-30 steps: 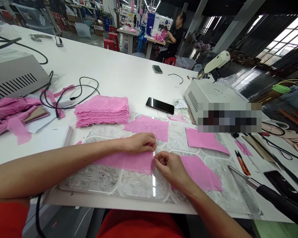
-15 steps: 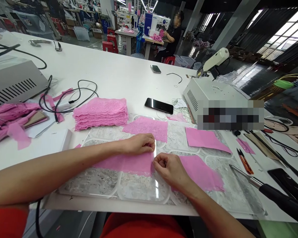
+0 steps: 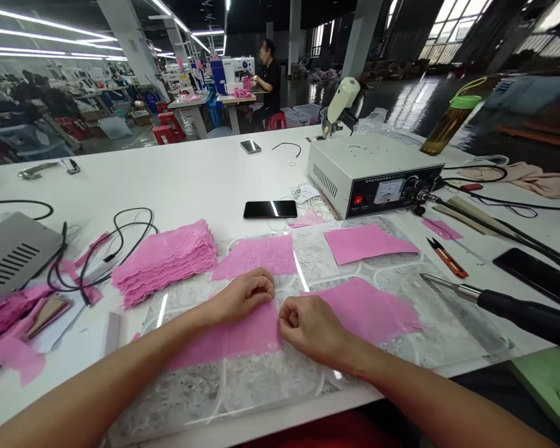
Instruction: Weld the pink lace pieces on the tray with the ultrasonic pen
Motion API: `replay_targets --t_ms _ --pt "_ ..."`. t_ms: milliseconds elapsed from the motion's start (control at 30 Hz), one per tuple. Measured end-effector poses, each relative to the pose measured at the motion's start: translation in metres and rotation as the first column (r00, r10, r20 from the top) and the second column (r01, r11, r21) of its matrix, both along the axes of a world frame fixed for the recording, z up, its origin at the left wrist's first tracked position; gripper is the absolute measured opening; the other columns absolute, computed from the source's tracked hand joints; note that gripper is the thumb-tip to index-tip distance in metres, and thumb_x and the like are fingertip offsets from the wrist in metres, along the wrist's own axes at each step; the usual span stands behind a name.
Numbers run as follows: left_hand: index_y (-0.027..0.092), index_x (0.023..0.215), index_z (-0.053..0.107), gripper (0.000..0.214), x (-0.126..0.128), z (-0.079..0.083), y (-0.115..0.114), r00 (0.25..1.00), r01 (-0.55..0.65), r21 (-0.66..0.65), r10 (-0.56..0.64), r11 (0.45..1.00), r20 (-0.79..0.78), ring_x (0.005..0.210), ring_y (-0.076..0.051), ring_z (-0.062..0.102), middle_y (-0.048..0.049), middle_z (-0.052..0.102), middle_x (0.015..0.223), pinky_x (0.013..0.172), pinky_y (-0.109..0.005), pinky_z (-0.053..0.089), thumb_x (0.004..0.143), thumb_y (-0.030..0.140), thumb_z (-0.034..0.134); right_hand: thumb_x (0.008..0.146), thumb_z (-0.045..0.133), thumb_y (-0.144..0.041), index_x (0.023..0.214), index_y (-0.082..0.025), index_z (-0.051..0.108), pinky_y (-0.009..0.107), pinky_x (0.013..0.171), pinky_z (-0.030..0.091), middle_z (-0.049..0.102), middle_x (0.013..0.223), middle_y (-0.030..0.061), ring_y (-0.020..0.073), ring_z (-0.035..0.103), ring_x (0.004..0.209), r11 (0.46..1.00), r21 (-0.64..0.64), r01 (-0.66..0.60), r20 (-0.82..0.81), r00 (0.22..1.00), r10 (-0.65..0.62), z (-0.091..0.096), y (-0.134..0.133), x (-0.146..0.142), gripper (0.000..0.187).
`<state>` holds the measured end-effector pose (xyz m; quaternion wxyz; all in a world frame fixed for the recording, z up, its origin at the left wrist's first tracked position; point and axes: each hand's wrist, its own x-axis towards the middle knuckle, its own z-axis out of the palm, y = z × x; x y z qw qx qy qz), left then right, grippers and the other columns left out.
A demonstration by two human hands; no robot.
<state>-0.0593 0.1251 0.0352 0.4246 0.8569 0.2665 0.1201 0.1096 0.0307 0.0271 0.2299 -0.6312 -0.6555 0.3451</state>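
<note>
My left hand point(image 3: 245, 294) is closed in a pinch on the right edge of a pink lace piece point(image 3: 233, 336) lying on the clear mat point(image 3: 448, 323). My right hand point(image 3: 308, 326) is closed beside it, its fingertips at the same edge of the lace. Under my right wrist lies another pink piece point(image 3: 373, 308). A stack of pink lace point(image 3: 165, 258) sits to the left. Two more pink pieces rest farther back, a lace one point(image 3: 259, 255) and a plain one point(image 3: 366, 241).
A white control box point(image 3: 371, 174), a black phone point(image 3: 269, 209), orange snips point(image 3: 445, 258) and a black-handled tool point(image 3: 518, 311) lie to the right. A grey machine point(image 3: 12, 255) and cables point(image 3: 121, 233) are at left. A person works at a sewing machine far behind.
The view has swung to the right and tilted up, showing more of the hall. Both hands stay pinched at the lace edge, close together.
</note>
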Motion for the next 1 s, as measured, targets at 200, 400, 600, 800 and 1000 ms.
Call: replay_targets --t_ms 200,400,600,800,1000 --pt "0.016 0.08 0.057 0.018 0.001 0.002 0.001 0.999 -0.008 0.008 0.009 1.0 -0.036 0.086 -0.014 0.054 -0.0051 0.057 0.095 0.079 -0.026 0.045 0.092 0.023 0.045 0.068 0.058 -0.009 0.061 -0.017 0.057 0.023 0.056 0.028 0.056 0.055 -0.0032 0.0084 0.042 0.054 1.0 -0.021 -0.01 -0.004 1.0 0.01 0.003 -0.001 0.001 0.011" --pt "0.016 0.078 0.057 0.02 0.003 0.004 0.0 0.999 -0.012 0.006 0.012 1.0 -0.052 0.084 -0.014 0.055 -0.0047 0.057 0.092 0.078 -0.025 0.045 0.092 0.026 0.046 0.068 0.058 -0.009 0.062 -0.016 0.058 0.023 0.055 0.028 0.058 0.057 -0.0024 0.0085 0.043 0.054 1.0 -0.017 -0.016 -0.001 1.0 0.016 0.003 -0.002 0.004 0.009" --pt "0.015 0.078 0.06 0.018 0.003 0.001 0.0 0.998 -0.026 0.066 0.029 0.997 -0.056 0.086 -0.013 0.058 -0.0057 0.059 0.095 0.078 -0.024 0.047 0.09 0.023 0.049 0.069 0.058 -0.009 0.061 -0.016 0.059 0.023 0.054 0.03 0.055 0.054 -0.0033 0.0077 0.041 0.051 0.998 0.05 -0.031 -0.056 0.998 0.034 -0.001 -0.002 0.002 0.011" --pt "0.018 0.095 0.069 0.021 0.002 0.0 0.0 1.0 0.008 0.232 -0.004 0.973 -0.018 0.09 -0.013 0.061 -0.0064 0.062 0.101 0.077 -0.023 0.05 0.093 0.024 0.049 0.079 0.056 -0.016 0.077 -0.017 0.068 0.021 0.053 0.036 0.056 0.055 -0.0037 0.0077 0.046 0.05 0.971 0.235 0.044 -0.241 0.97 0.014 0.03 -0.014 0.034 0.012" --pt "0.018 0.112 0.066 0.028 0.03 0.005 -0.033 0.983 0.15 0.582 -0.184 0.799 0.0 0.101 -0.019 0.062 -0.0104 0.065 0.112 0.088 -0.033 0.05 0.096 0.018 0.044 0.085 0.058 -0.022 0.083 -0.019 0.07 0.021 0.052 0.04 0.061 0.066 -0.0015 0.009 0.054 0.059 0.866 0.457 0.2 -0.171 0.976 -0.135 0.035 -0.041 0.111 0.012"
